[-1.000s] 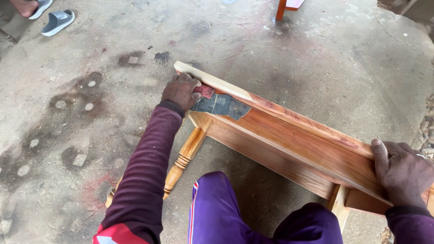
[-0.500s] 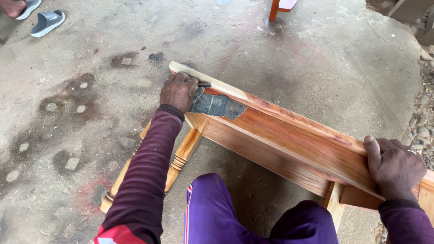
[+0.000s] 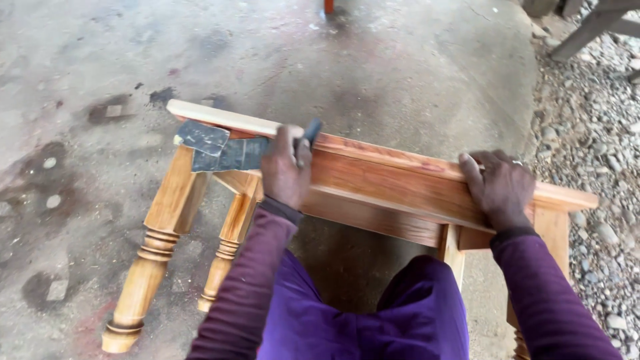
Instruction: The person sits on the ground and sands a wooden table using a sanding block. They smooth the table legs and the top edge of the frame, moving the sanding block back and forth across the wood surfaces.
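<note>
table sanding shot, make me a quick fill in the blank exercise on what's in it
1. The left hand presses a dark sheet of ____ against the wooden table.
2. The right hand grips the table's top ____.
3. The table lies tipped on its ____, turned legs pointing left.
4. The sleeves are ____ in colour.

Missing words: sandpaper; edge; side; purple

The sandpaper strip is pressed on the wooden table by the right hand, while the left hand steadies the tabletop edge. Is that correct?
The hands are swapped. In the head view, the left hand presses the dark sandpaper strip on the wooden table, while the right hand steadies the tabletop edge.
</note>
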